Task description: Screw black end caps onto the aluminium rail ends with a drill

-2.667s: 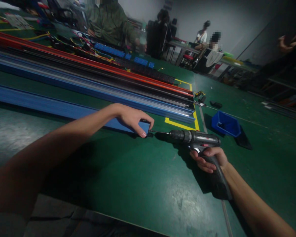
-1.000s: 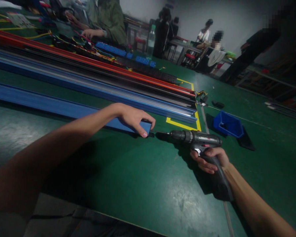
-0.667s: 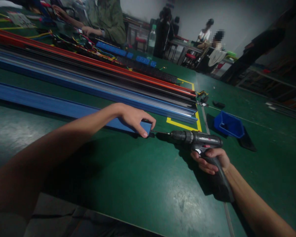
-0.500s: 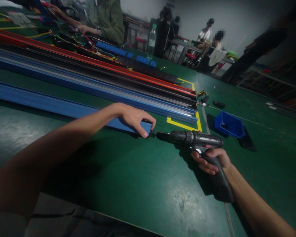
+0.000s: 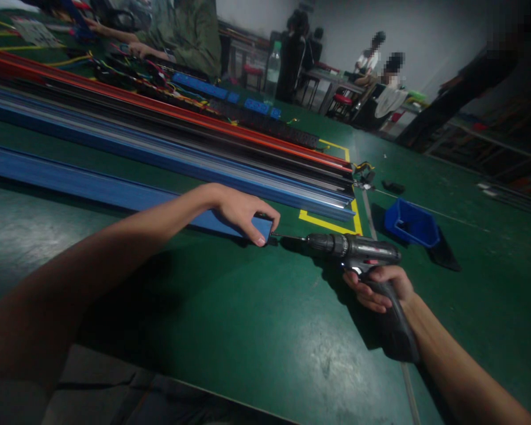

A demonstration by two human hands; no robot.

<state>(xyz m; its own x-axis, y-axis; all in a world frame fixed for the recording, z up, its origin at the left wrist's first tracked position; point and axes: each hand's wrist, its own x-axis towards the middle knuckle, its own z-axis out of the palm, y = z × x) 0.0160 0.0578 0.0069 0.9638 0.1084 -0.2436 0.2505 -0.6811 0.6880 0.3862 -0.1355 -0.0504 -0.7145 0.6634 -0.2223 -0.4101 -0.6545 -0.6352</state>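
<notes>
My left hand [image 5: 243,213] is closed over the right end of a long blue metal profile [image 5: 79,183] lying on the green table. Its thumb presses the near side and its fingers curl round the end. In my right hand [image 5: 383,287] is a black cordless drill [image 5: 358,248], gripped by its handle with fingers at the trigger. The drill points left, and its long thin bit [image 5: 292,238] reaches the end of the blue profile by my left fingertips. Whether a screw sits at the bit's tip is too small to tell.
Beyond lie more blue profiles [image 5: 248,180] and an orange-red profile [image 5: 265,137], with yellow tape [image 5: 331,225] at their ends. A blue bin [image 5: 411,223] stands to the right. Wires and a bottle [image 5: 273,68] are farther back. A co-worker's hand [image 5: 141,49] is at the far left.
Both hands, the drill and the blue profile stay almost exactly in place. At the far left, the co-worker's hands and arm have shifted slightly.
</notes>
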